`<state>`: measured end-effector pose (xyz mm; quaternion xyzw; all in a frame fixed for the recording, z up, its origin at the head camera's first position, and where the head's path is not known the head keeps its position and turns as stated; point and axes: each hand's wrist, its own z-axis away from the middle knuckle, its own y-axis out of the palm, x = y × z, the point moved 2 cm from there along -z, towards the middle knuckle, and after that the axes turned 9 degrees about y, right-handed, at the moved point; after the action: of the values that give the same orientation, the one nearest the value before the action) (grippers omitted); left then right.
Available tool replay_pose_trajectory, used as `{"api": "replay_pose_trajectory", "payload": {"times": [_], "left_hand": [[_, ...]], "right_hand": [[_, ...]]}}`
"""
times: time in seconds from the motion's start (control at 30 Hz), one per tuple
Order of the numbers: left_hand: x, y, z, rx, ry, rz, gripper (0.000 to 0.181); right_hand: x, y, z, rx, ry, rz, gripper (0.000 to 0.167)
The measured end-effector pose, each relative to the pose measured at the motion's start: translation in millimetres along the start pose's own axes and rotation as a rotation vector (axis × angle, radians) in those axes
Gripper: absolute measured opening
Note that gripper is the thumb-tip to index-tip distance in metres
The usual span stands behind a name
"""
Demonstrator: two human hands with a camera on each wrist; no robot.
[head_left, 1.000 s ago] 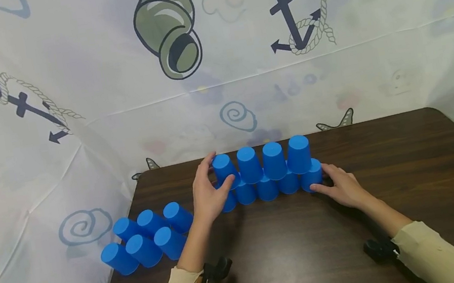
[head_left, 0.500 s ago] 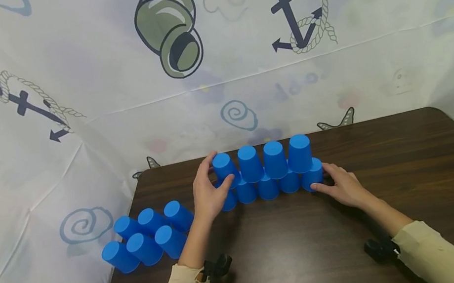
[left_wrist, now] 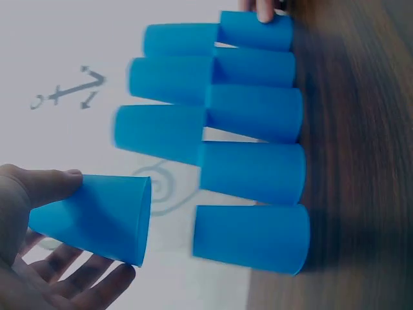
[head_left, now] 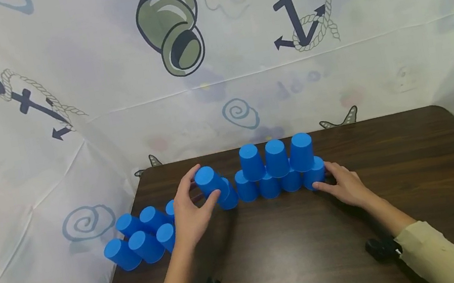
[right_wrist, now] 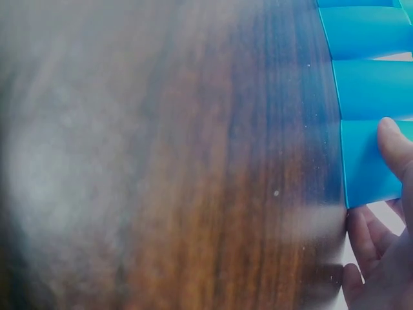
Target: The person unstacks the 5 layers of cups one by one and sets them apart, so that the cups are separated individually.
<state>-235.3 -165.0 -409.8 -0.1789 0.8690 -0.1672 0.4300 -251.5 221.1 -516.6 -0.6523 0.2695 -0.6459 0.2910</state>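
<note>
A blue plastic cup [head_left: 208, 180] is in my left hand [head_left: 189, 219], thumb on one side and fingers on the other. In the left wrist view this held cup [left_wrist: 106, 210] is clear of the others, upside down and slightly tilted. Just beyond it stands the left-end bottom cup [head_left: 230, 197], with nothing on top. Three upturned cups [head_left: 276, 159] sit on the rest of the bottom row [head_left: 269, 186]. My right hand [head_left: 346, 185] holds the right-end bottom cup [head_left: 315, 172], thumb in front; its other fingers are partly hidden.
Several more upturned blue cups [head_left: 145, 247] stand in two rows on the left of the dark wooden table [head_left: 299, 249]; my left hand hides some of them. A patterned white cloth [head_left: 186, 113] hangs behind and beside the table.
My left hand has lifted the left-end upper cup off the bottom row and moved it left and nearer to me. My right hand stays at the right-end cup.
</note>
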Motion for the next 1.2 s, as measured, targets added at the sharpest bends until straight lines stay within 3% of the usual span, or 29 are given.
{"api": "replay_pose_trajectory", "payload": {"times": [0.17, 0.37, 0.57, 0.7, 0.93, 1.2], "left_hand": [[-18.6, -33.2, 27.3, -0.042, -0.031, -0.032, 0.068], [-25.5, -85.3, 60.2, -0.102, -0.153, -0.168, 0.071], [-13.3, -142.4, 83.2, -0.168, -0.309, -0.348, 0.076], [5.7, -171.1, 102.0, -0.119, -0.431, -0.445, 0.08], [48.3, -192.8, 129.8, -0.013, -0.596, -0.524, 0.085], [77.9, -194.5, 145.9, 0.019, -0.673, -0.545, 0.082]], "right_hand": [[1, -1, 0.2, 0.0, -0.002, 0.002, 0.07], [2, 0, 0.2, -0.005, -0.012, -0.009, 0.07], [0, 0, 0.5, -0.004, -0.005, -0.001, 0.071], [-1, 0, -0.6, -0.001, -0.008, -0.001, 0.072], [-3, 1, -0.5, -0.006, -0.009, -0.002, 0.071], [-2, 1, -1.3, 0.001, 0.0, 0.003, 0.073]]}}
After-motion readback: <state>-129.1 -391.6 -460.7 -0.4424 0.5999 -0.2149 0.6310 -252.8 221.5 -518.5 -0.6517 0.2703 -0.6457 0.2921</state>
